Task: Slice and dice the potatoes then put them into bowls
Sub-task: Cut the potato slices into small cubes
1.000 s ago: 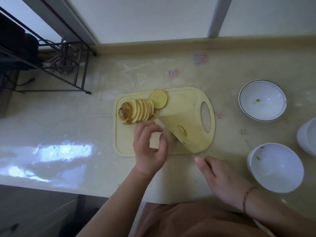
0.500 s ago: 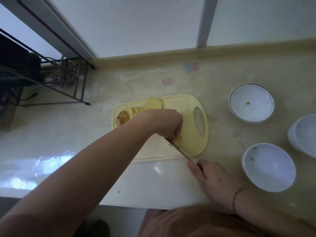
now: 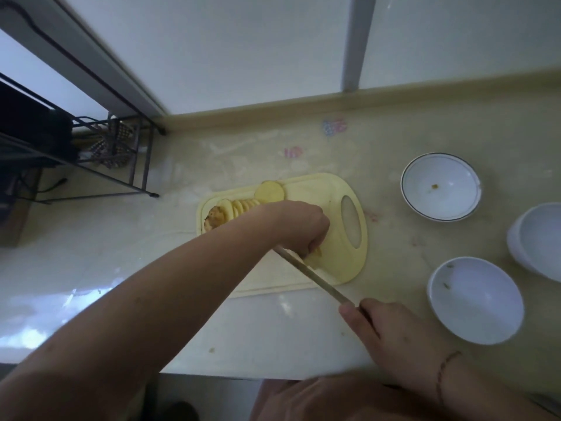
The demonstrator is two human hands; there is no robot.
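Your right hand [image 3: 394, 335] grips the knife [image 3: 312, 275]; your left hand [image 3: 300, 227] pinches a potato piece [image 3: 317, 253] on the cutting board [image 3: 337, 196].

Left forearm slanting in from the near left, reaching far and right. Left hand [image 3: 299, 227] knuckles up, fingers curled down, pinching a small yellow potato piece [image 3: 315, 253] at the fingertips. Right hand [image 3: 391, 335] near right, fingers wrapped round the knife [image 3: 309, 273] handle, forefinger stretched along its top, thumb on the left side. Right wrist wearing a thin bracelet [image 3: 443, 372], forearm running off to the near right.
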